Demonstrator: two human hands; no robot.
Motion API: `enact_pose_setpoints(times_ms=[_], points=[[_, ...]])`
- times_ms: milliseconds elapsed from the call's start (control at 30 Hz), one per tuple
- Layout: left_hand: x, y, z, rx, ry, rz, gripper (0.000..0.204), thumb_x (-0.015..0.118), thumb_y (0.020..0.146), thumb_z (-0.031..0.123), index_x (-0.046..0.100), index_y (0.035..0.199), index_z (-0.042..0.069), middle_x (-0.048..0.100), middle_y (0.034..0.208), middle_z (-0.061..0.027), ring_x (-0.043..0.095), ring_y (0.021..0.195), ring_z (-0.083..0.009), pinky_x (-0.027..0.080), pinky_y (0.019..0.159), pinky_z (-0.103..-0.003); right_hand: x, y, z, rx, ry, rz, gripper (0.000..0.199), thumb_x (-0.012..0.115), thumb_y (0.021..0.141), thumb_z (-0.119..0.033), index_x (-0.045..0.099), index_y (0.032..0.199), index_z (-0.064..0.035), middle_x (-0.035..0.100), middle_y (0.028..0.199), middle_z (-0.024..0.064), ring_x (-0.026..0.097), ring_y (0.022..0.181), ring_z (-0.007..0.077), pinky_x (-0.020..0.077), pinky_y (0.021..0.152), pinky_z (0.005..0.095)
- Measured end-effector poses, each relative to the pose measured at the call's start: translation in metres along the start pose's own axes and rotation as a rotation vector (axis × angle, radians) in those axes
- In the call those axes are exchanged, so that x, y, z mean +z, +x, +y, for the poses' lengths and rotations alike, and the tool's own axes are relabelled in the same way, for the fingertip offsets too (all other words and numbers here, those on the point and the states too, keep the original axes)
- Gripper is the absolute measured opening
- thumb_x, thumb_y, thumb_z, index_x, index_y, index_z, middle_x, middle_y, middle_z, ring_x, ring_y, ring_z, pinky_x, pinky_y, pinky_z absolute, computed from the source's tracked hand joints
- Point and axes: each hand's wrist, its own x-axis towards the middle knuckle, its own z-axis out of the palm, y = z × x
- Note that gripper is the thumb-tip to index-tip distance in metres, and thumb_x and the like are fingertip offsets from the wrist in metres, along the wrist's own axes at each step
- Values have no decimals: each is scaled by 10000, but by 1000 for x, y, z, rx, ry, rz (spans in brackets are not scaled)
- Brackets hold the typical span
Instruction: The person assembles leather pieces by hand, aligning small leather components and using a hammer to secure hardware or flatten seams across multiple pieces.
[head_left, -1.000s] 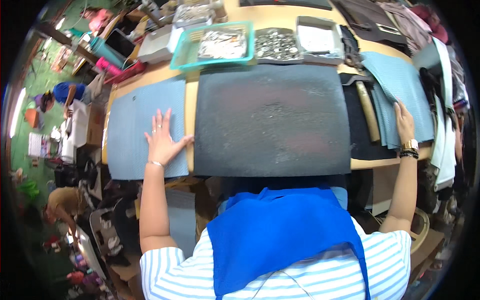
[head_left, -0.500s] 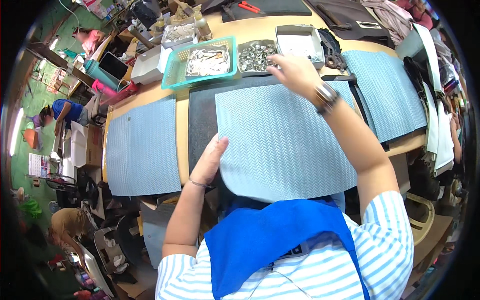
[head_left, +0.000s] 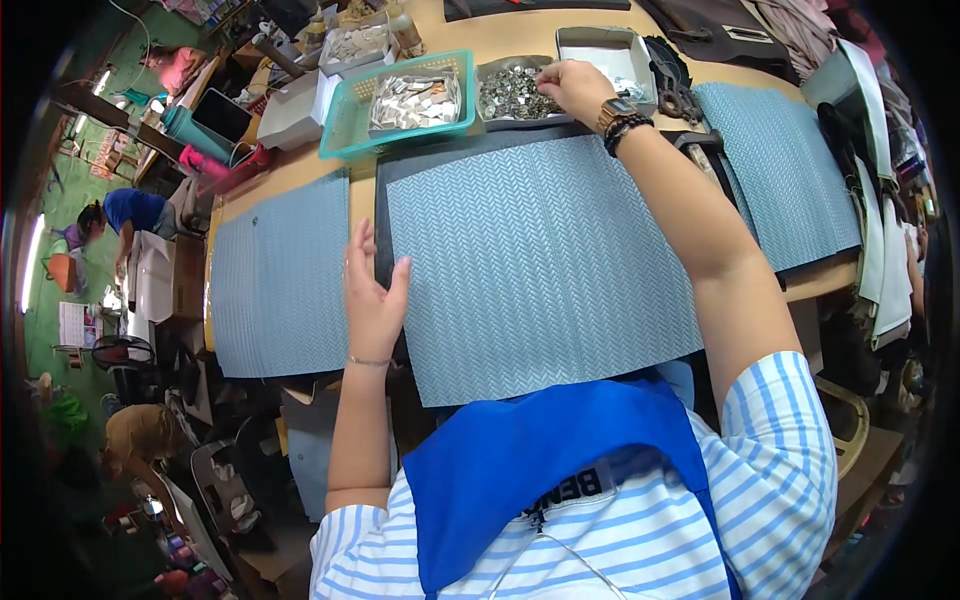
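A grey-blue sheet with a herringbone texture (head_left: 540, 260) lies flat in front of me, on top of a dark mat (head_left: 381, 215). My left hand (head_left: 372, 295) rests open at the sheet's left edge, fingers up. My right hand (head_left: 572, 88) reaches to the far side into a grey tray of small metal pieces (head_left: 508, 92), fingers curled down among them; whether it holds any I cannot tell. A watch and bead bracelet sit on that wrist.
Similar textured sheets lie at the left (head_left: 280, 275) and right (head_left: 780, 170) on the wooden table (head_left: 500, 40). A teal basket of metal bits (head_left: 400, 100), a white box (head_left: 615, 50) and clutter line the far edge. People work on the floor at left (head_left: 125, 215).
The textured sheet now covers the dark mat. My right hand moved from the sheet's far edge into the tray of metal pieces. My left hand shifted left to the sheet's edge.
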Motion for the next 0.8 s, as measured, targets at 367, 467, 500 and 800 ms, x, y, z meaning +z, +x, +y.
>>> enact_pose_setpoints(times_ms=[367,467,500,800], points=[[107,73,45,-259,-747,-412,283,609,1074,169,693,1321,60,729,1207,-40,693,1084,-133,536,920,-262,0,-112,-67,115,1167,-321,177,723,1009,-192,726,1139,-73,719,950,-37,629,769,31,532,668,196],[130,81,42,-244,-717,-437,280,642,1064,225,715,1281,65,746,1159,-39,696,1071,-114,537,883,-247,3,-116,-55,147,1176,-250,194,725,1004,-203,733,1144,-69,712,907,-31,633,757,35,536,648,212],[133,82,41,-239,-716,-431,284,657,1055,229,717,1267,50,750,1148,-42,701,1058,-116,540,871,-246,2,-115,-50,152,1161,-250,180,719,1005,-192,736,1138,-73,712,905,-25,632,744,38,537,639,215],[141,83,31,-207,-512,-343,237,762,984,202,765,1111,2,754,974,-41,701,857,-103,558,770,-229,20,-116,-39,-71,873,-129,146,690,989,-140,733,1087,-40,711,859,22,641,715,69,532,628,255]])
